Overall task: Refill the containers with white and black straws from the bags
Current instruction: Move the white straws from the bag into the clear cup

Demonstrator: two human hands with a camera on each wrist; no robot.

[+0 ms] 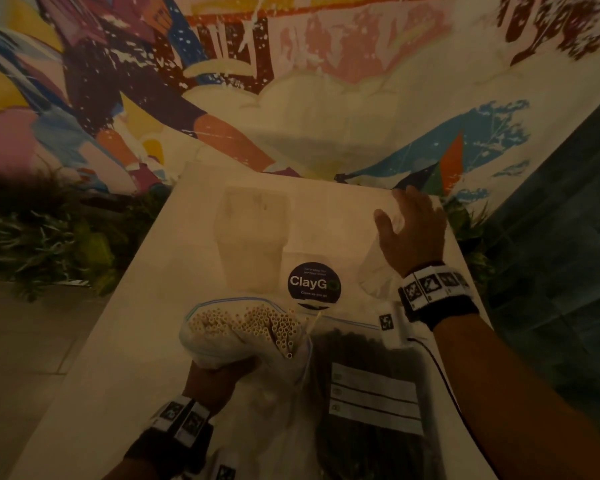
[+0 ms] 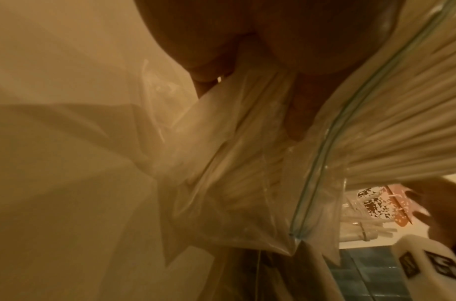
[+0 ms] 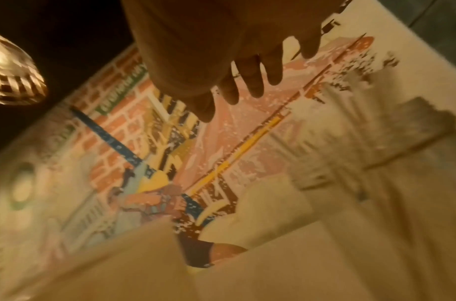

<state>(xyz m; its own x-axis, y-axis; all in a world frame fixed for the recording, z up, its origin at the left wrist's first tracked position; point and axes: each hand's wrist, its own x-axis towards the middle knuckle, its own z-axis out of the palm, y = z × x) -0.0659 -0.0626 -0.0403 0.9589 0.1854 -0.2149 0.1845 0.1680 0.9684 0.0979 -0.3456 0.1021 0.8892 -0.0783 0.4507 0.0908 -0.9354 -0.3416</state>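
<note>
- On the white counter (image 1: pixel 125 358), against a painted mural wall (image 1: pixel 291 64), lie the task's bags; one clear container (image 1: pixel 253 233) stands empty at the far middle, and a second clear container (image 1: pixel 378 268) sits under the right arm and looks to have a few straws in it in the left wrist view.
- Flat at the near right lies the bag of black straws (image 1: pixel 371 393), zip apparently closed, untouched.
- The bag of white straws (image 1: pixel 243 330) is raised with its mouth open and the straw ends showing; the left hand (image 1: pixel 219 379) is clenched round its bunched lower part.
- The right hand (image 1: pixel 413 230) hovers over the far right corner, fingers spread, holding nothing.
- Risk, as I judge it: the open mouth tips forward, so loose straws could slide out onto the counter.
- A round black "ClayGo" sign (image 1: pixel 314 282) stands between the bags and containers, and a careless reach may knock it.
</note>
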